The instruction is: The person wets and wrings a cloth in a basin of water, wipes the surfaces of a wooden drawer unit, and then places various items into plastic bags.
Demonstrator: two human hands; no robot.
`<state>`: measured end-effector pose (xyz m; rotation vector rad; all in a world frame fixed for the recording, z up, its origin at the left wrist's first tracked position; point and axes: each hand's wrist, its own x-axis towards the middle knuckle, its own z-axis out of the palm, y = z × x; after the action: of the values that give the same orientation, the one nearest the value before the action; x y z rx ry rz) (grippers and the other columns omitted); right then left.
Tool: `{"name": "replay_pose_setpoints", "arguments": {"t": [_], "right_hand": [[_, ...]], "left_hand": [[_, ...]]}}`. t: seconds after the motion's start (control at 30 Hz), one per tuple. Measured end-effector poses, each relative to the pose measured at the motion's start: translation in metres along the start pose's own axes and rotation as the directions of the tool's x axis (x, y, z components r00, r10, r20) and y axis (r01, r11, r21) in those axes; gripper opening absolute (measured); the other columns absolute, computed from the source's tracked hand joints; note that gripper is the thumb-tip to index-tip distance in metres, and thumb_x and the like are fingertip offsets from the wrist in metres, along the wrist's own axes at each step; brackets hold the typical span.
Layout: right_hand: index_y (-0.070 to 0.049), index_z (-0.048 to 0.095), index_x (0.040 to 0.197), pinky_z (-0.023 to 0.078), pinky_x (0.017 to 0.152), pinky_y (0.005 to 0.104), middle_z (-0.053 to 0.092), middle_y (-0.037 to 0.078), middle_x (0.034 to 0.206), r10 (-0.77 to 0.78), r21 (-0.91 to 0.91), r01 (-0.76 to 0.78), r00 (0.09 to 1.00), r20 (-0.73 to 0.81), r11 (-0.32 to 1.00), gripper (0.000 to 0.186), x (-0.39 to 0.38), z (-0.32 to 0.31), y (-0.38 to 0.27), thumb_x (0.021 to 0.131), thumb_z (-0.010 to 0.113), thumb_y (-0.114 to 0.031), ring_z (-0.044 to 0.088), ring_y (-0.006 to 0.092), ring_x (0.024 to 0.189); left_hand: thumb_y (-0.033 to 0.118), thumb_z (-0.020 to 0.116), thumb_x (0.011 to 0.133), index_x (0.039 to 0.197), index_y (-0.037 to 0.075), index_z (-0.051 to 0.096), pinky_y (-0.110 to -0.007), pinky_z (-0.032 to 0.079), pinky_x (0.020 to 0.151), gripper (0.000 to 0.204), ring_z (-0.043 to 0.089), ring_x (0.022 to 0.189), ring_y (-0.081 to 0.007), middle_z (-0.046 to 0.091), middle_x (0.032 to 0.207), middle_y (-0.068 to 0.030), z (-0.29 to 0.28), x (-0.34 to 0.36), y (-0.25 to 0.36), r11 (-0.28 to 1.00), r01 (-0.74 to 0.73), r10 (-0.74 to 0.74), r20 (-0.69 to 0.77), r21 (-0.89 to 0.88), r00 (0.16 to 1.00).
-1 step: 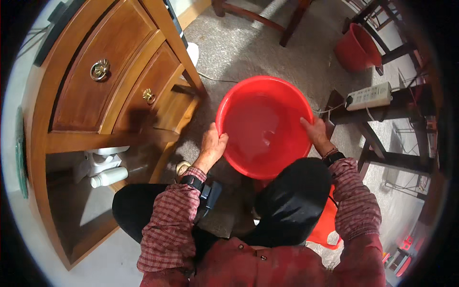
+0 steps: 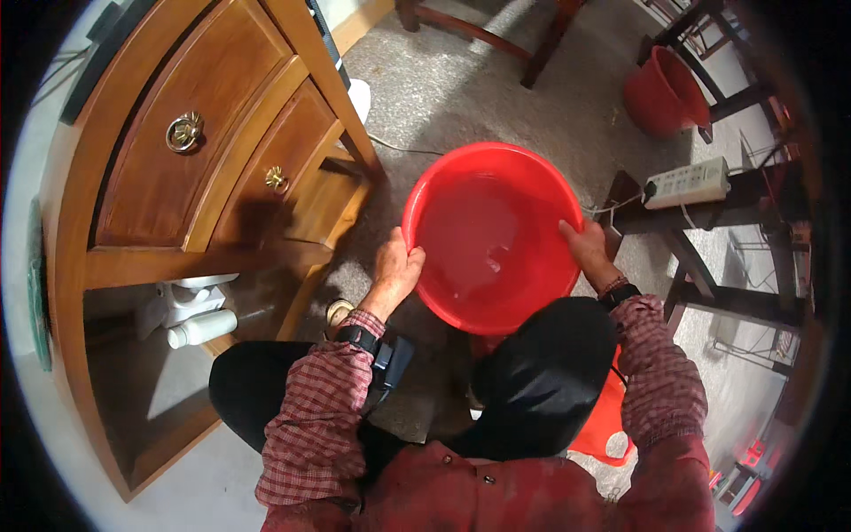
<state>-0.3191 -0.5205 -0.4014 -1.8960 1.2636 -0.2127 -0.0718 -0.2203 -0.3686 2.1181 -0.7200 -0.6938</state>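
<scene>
A round red plastic basin point(image 2: 536, 160) is held in front of me, above my knees. Shallow liquid point(image 2: 470, 235) with a bright reflection seems to cover its bottom. My left hand point(image 2: 396, 269) grips the left side of the rim, thumb on top and fingers underneath. On the opposite side, my right hand point(image 2: 587, 246) clasps the rim the same way, its fingers partly hidden by the basin wall. Both wrists carry dark bands below checked red sleeves.
At left stands a wooden drawer cabinet point(image 2: 204, 213) with a white bottle point(image 2: 202, 329) on its lower shelf. A white power strip point(image 2: 687, 183) rests on a dark wooden frame point(image 2: 753, 199) at right. Another red bucket point(image 2: 665, 93) sits farther back. A cable crosses the floor behind the basin.
</scene>
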Motion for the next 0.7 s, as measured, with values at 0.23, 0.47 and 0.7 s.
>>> {"name": "replay_pose_setpoints", "arguments": {"t": [0.23, 0.47, 0.7], "right_hand": [[0.001, 0.070, 0.106, 0.052, 0.077, 0.0382, 0.073, 0.017, 0.094, -0.046, 0.120, 0.051, 0.998, -0.044, 0.991, 0.035, 0.023, 0.001, 0.000, 0.088, 0.070, -0.029, 0.070, 0.0265, 0.086], [0.005, 0.067, 0.111, 0.052, 0.077, 0.0354, 0.072, 0.014, 0.095, 0.024, 0.298, -0.026, 1.000, 0.011, 0.954, 0.038, 0.035, -0.011, -0.014, 0.091, 0.069, -0.027, 0.067, 0.0196, 0.084], [0.005, 0.065, 0.114, 0.053, 0.073, 0.0322, 0.070, 0.009, 0.097, 0.056, 0.194, -0.058, 0.998, 0.017, 0.979, 0.039, 0.028, -0.016, -0.047, 0.095, 0.066, -0.029, 0.065, 0.0162, 0.082]], "left_hand": [[0.016, 0.059, 0.085, 0.105, -0.006, 0.053, -0.051, 0.051, 0.077, 0.031, 0.064, 0.089, -0.0472, 0.065, 0.092, -0.0302, 0.001, 0.025, 0.011, 0.997, -0.071, 0.071, -0.057, 0.000, 0.996], [0.020, 0.059, 0.085, 0.102, -0.006, 0.054, -0.050, 0.050, 0.078, 0.031, 0.063, 0.091, -0.0472, 0.064, 0.091, -0.0303, 0.000, 0.061, 0.012, 0.986, -0.163, 0.163, -0.017, -0.023, 0.987], [0.041, 0.061, 0.094, 0.105, -0.001, 0.061, -0.040, 0.052, 0.078, 0.044, 0.065, 0.089, -0.0271, 0.068, 0.097, -0.0137, 0.005, 0.052, -0.002, 0.882, -0.062, 0.084, 0.027, -0.466, 0.996]]}}
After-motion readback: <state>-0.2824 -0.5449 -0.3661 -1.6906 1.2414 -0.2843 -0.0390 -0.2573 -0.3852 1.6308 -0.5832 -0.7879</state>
